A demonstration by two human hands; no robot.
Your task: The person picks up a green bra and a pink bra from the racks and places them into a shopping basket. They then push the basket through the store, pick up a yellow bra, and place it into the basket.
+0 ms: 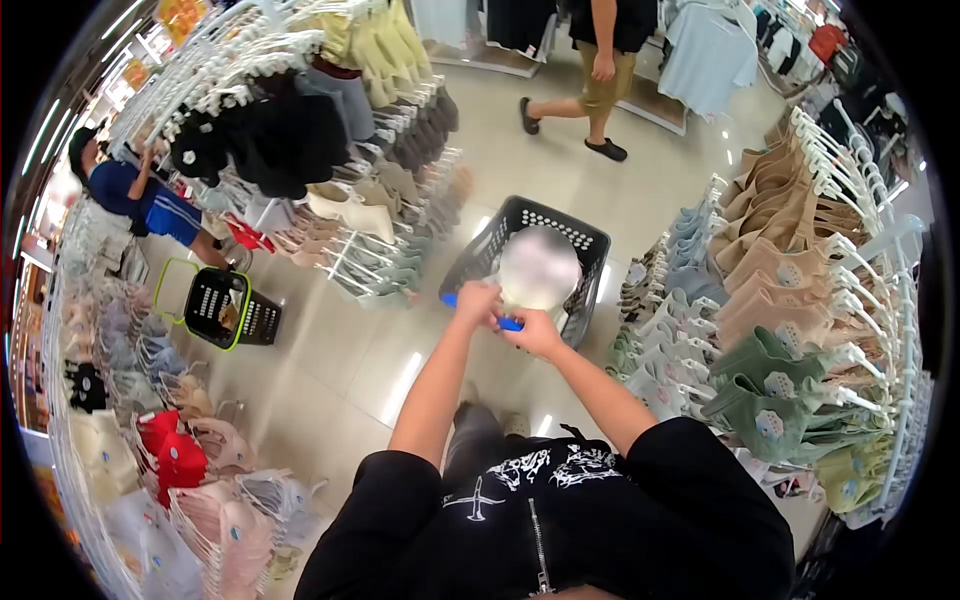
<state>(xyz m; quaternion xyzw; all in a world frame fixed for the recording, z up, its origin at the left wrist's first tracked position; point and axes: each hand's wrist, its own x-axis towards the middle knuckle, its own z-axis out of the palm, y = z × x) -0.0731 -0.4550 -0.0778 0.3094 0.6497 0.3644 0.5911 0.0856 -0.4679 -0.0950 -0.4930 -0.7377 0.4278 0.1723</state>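
Both of my hands are on the blue handle (511,325) of a dark grey shopping basket (598,250) that stands low in front of me. My left hand (479,303) is closed round the handle toward its left end. Close beside it and slightly lower, my right hand (536,332) grips the bar as well. A round, pale blurred patch (540,268) covers much of the basket's inside and hides what lies there.
Racks of beige and green bras (785,255) line the right; racks of black and pastel underwear (260,135) stand left. A black basket with a green rim (215,308) is left on the tiled floor (350,360). One person (600,80) is ahead, another (145,195) far left.
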